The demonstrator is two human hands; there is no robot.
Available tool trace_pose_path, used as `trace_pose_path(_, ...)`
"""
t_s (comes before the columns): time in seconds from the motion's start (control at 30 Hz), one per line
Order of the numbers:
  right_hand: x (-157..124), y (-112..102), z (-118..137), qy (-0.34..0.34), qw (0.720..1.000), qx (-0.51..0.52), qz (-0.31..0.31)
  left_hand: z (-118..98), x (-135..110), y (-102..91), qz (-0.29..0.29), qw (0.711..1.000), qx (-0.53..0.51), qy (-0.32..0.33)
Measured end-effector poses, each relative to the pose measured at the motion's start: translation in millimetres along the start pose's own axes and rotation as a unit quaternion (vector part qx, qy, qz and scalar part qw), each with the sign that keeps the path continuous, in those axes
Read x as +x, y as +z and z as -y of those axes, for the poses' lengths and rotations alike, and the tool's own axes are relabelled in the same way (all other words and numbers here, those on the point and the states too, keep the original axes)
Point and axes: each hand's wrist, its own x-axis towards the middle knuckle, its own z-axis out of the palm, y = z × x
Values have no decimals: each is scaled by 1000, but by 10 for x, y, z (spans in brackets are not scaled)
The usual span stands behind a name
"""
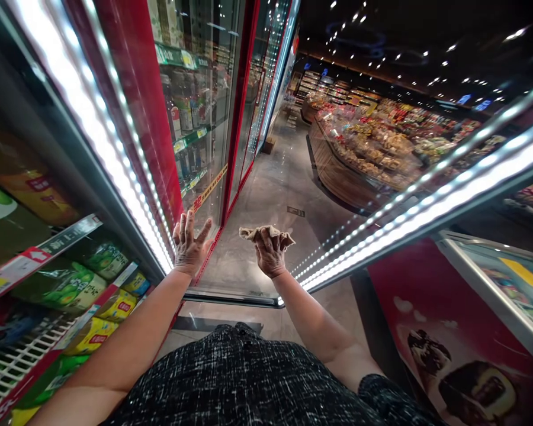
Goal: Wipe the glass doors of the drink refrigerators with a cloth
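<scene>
A glass cooler door (235, 284) with bright light strips along both sides stands swung out in front of me. My right hand (270, 254) presses a crumpled beige cloth (266, 234) against the lower part of the pane. The cloth bunches out around the fingers. Near the door's left light strip (128, 171), my left hand (190, 245) is raised with its fingers spread and nothing in it. Whether its fingers touch the door edge I cannot tell.
Cooler shelves (71, 242) with packaged drinks and yellow and green packs stand close on my left. A red chest freezer (408, 296) is at the right. Beyond the glass are more red-framed coolers (237, 118) and a curved produce display (337, 160).
</scene>
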Motion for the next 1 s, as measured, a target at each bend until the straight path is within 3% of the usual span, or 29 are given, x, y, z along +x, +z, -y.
trace_pose_path(0.1,36,-65,45,-4,999,17,30,1,-19,-8,-10,1000,4,10)
trace_pose_path(0.3,478,-140,137,12,1000,26,2,28,-35,-42,-18,999,19,46)
trace_pose_path(0.47,403,-75,254,-66,997,19,-18,118,-45,-118,-9,997,21,79)
trace_pose_path(0.6,464,-149,284,-78,997,28,-8,163,-127,-148,-25,997,4,74)
trace_pose_path(0.77,699,-169,362,-61,996,20,-61,148,-221,-123,-30,998,-7,51)
trace_pose_path(1.0,537,-106,440,-116,991,49,44,234,-241,-174,-1,999,-6,43)
